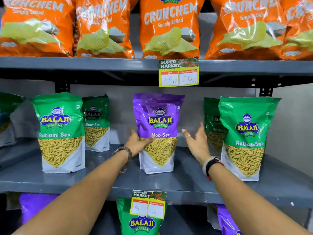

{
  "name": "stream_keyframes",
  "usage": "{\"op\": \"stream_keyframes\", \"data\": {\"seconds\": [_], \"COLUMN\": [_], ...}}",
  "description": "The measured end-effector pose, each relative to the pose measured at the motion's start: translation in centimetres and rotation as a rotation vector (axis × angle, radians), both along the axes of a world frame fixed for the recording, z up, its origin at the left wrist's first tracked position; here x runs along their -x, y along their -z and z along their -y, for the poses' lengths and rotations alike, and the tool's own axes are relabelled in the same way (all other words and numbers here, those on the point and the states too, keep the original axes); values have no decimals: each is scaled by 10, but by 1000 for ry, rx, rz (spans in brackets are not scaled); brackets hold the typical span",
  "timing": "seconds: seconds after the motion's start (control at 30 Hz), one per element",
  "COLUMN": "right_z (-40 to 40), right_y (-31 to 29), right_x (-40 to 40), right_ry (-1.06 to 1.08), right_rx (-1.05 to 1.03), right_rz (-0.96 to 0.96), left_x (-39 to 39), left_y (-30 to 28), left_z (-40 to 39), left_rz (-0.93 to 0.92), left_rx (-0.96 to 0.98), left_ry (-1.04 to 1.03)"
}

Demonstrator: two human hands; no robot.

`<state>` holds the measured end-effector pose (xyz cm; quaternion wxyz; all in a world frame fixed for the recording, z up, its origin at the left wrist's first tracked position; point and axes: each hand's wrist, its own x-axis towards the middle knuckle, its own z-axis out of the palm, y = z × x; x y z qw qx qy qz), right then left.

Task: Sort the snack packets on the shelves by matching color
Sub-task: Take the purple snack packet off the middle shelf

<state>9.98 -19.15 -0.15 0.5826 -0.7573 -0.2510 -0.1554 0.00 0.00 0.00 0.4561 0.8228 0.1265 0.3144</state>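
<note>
A purple Aloo Sev packet (pixel 158 119) stands upright in the middle of the grey middle shelf (pixel 105 180). My left hand (pixel 138 143) grips its left edge, thumb across the front. My right hand (pixel 196 141) hovers open just right of the packet, not touching it. Green Ratlami Sev packets stand on the same shelf: one at the left front (pixel 60 131), one behind it (pixel 96 122), one at the right front (pixel 245 138) and one behind that (pixel 212 122). Orange Crunchem packets (pixel 169 28) fill the top shelf.
On the bottom shelf a green packet (pixel 141 221) stands between purple packets at the left (pixel 33 206) and right (pixel 227 221). Price tags hang from the shelf edges (pixel 178 72) (pixel 148 204). Another green packet (pixel 8 116) sits at the far left. Gaps flank the purple packet.
</note>
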Motion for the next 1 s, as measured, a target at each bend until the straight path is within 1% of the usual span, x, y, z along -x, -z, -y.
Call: {"op": "stream_keyframes", "data": {"seconds": [0.03,0.1,0.17,0.27,0.33,0.4,0.6,0.7,0.8,1.0], "right_z": [-6,-19,-31,-43,-49,-51,-28,-2,32,113], "right_y": [3,9,17,26,33,35,37,36,32,31], "right_x": [-3,-12,-17,-17,-15,-12,-1,6,18,53], "right_ry": [-37,-159,-274,-324,-360,-376,-300,-254,-230,-198], "right_rx": [-33,-57,-76,-125,-201,-234,-289,-267,-289,-310], "right_rz": [-102,-274,-364,-422,-416,-380,-326,-319,-308,-234], "left_x": [-5,-13,-22,-27,-27,-24,-1,12,22,43], "left_y": [2,7,15,22,25,26,22,20,19,24], "left_z": [-3,-11,-20,-26,-26,-23,-1,20,48,116], "left_rz": [24,16,30,61,95,126,151,116,88,70], "left_rx": [79,151,233,326,359,387,462,493,526,496], "left_ry": [83,187,229,241,236,247,274,303,327,422]}}
